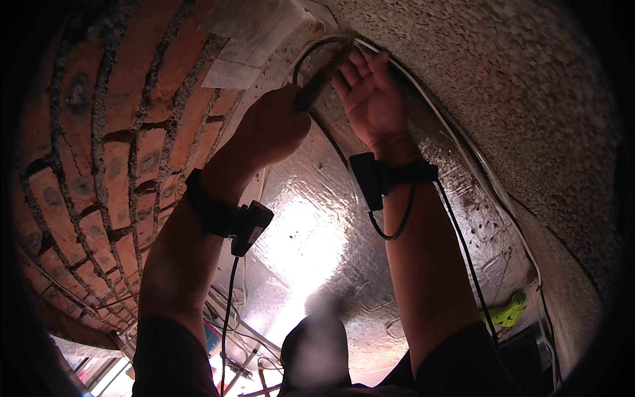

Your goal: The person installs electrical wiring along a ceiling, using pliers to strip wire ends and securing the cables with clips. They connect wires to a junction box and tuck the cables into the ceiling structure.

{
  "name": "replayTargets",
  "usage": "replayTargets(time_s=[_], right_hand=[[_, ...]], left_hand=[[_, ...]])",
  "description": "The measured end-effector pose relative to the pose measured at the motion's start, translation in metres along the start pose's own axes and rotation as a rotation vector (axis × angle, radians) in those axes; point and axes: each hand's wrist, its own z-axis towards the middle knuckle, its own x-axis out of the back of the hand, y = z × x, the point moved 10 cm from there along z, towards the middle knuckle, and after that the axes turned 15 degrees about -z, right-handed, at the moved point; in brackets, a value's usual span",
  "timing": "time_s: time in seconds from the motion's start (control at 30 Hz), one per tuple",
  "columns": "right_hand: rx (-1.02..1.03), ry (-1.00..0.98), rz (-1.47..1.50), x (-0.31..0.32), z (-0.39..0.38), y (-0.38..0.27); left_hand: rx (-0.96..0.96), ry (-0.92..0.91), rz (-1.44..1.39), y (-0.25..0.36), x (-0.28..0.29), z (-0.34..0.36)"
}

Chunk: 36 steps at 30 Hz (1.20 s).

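My left hand (274, 126) is closed in a fist around the lower end of a dark, long, narrow tool (324, 78); the dim light hides its kind. The tool slants up and to the right, its far end close to the fingertips of my right hand (372, 102). That hand is raised palm toward me, fingers stretched and slightly bent, with nothing visible in the palm. A black cable (329, 135) loops behind both hands and passes under the tool. Above the right fingertips, a white cable (423, 92) runs along the wall edge.
Red brick wall (132, 152) rises at left, rough pebbled wall (516, 99) at right. Between them is a shiny grey surface (370, 258) with strong glare. A yellow-green object (508, 312) lies lower right; loose wires (258, 337) cross lower down. Strapped boxes with cords sit on both wrists.
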Motion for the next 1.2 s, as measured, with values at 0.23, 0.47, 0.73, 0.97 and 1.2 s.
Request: replayTargets(time_s=[0.23,0.47,0.73,0.97,1.2], right_hand=[[0.007,0.017,0.03,0.005,0.001,0.001],[0.006,-0.052,0.03,-0.008,0.0,-0.006],[-0.004,-0.057,0.013,-0.012,-0.002,-0.007],[-0.012,-0.062,0.019,-0.007,0.0,-0.004],[-0.024,-0.074,0.02,-0.009,0.0,-0.003]], left_hand=[[-0.017,0.002,-0.235,-0.008,-0.007,0.005],[0.164,-0.083,-0.562,0.002,-0.03,-0.005],[0.156,-0.073,-0.585,0.001,-0.037,-0.007],[0.169,-0.067,-0.634,0.0,-0.037,-0.013],[0.265,-0.21,-0.84,0.009,-0.048,-0.003]])
